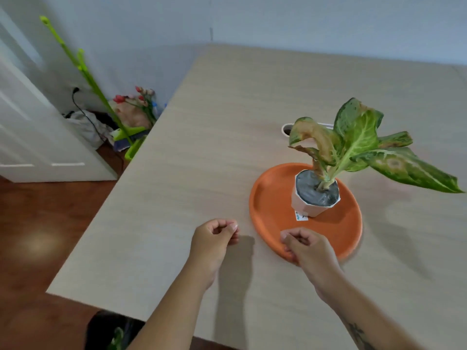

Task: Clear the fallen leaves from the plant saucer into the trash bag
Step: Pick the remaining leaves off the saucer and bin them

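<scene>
An orange plant saucer (273, 218) lies on the pale wooden table and bears a white pot (310, 207) with a leafy plant (358, 145), some of its leaves browned. No loose leaves show on the saucer's bare surface. My right hand (307, 248) is over the saucer's near rim with its fingers curled in; nothing shows in it, and I cannot tell whether it touches the rim. My left hand (214, 238) hovers above the table just left of the saucer, fingers curled, thumb against the forefinger, holding nothing visible. A black trash bag (106, 329) sits below the table's near edge, with something green inside.
The table (202, 147) stretches far and right, with a cable hole (286, 129) behind the plant. On the floor to the left are a green mop (83, 72), a bunch of flowers (136, 102), a cable and a white door (30, 127).
</scene>
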Motion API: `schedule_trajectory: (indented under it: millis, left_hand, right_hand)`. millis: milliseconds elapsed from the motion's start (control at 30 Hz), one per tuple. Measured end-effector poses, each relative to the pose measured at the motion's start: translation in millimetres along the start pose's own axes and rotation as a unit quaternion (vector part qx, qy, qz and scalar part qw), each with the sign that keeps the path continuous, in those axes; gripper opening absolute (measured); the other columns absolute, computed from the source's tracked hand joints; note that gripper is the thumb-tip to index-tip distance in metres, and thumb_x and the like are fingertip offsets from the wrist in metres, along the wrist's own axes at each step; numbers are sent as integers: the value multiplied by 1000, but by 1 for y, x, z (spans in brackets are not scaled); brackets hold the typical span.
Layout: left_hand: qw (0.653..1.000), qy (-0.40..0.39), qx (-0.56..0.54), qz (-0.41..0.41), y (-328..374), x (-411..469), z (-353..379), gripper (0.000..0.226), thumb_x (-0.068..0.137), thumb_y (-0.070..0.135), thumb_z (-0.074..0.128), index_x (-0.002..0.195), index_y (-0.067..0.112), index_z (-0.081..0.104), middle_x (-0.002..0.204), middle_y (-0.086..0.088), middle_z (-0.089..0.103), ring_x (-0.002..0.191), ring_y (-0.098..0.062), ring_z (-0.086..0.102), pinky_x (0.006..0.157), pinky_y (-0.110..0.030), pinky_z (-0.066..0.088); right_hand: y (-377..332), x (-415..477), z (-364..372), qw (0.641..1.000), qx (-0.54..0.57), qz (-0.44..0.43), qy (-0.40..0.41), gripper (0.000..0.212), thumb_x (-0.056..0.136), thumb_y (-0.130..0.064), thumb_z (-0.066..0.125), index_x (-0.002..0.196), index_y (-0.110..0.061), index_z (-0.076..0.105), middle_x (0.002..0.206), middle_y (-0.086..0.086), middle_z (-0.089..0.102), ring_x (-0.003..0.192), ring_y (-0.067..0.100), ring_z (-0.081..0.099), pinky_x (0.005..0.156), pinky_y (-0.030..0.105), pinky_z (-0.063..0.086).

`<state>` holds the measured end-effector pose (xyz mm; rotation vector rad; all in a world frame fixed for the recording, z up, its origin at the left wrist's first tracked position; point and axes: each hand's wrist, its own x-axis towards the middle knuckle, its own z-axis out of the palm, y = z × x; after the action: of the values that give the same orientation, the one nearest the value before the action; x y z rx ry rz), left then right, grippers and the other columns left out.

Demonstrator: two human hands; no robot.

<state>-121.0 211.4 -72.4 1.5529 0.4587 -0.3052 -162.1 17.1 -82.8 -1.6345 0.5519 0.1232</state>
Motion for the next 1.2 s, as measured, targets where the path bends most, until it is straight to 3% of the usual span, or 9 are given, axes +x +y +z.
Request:
schedule_trajectory:
  millis: [100,200,300,433,567,700,867,1033,1200]
  left_hand:
    - [999,25,-38,-5,-8,-10,-51,9,90,4,63,95,3,70,79,-8,71,65,-14,67,73,-23,58]
    - [997,47,-62,-10,-18,-22,-105,8,90,4,64,94,3,70,81,-10,71,63,-14,67,73,-25,58]
    - [994,75,-73,-16,-35,-38,-169,8,90,4,64,94,1,70,77,-8,71,60,-11,67,64,-20,56]
    - [988,110,-102,-21,-63,-68,-258,7,89,3,65,94,0,70,75,-9,70,61,-14,64,65,-23,56]
    - [980,155,-122,-23,-90,-92,-329,8,90,3,64,85,5,71,73,-10,67,64,-19,60,79,-38,54]
    - [967,213,-132,-51,-126,-116,-396,7,91,8,65,87,7,71,83,-14,68,69,-19,62,77,-32,57]
    - [951,270,-112,-102,-168,-124,-440,12,94,13,61,93,7,71,87,-9,71,72,-18,65,79,-30,58]
    - [938,309,-96,-125,-227,-109,-456,12,93,11,61,90,7,71,86,-7,70,72,-19,63,71,-26,58]
    - [936,320,-39,-140,-318,-64,-456,22,91,8,61,73,18,70,76,-5,70,72,-23,66,72,-35,57]
  right_hand:
    - [1,-20,52,999,10,4,-32,9,88,-10,65,81,-7,71,66,0,65,57,8,53,49,13,42]
    - [4,-44,104,998,30,12,-62,10,89,-15,66,81,-9,70,72,3,69,63,13,55,59,24,46]
    - [6,-75,165,995,23,17,-97,11,88,-17,66,81,-10,71,76,8,72,65,17,57,64,33,46]
    - [11,-123,251,989,27,16,-143,9,89,-10,64,85,-7,71,77,7,72,65,16,58,64,27,51]
    - [22,-157,317,982,-1,11,-188,9,87,-10,67,82,-5,73,74,11,70,65,15,60,68,29,51]
    - [45,-188,380,967,-72,10,-243,9,86,-9,65,82,-7,74,72,7,68,64,14,59,62,21,52]
    - [82,-199,425,952,-140,37,-269,9,87,-10,64,85,-8,72,77,8,69,73,18,63,74,30,57]
    - [140,-179,470,928,-212,40,-302,13,87,-9,62,77,-13,69,75,7,67,73,21,61,76,41,56]
    - [226,-142,517,913,-264,29,-310,17,86,-10,64,71,-18,63,74,9,66,70,26,59,66,42,53]
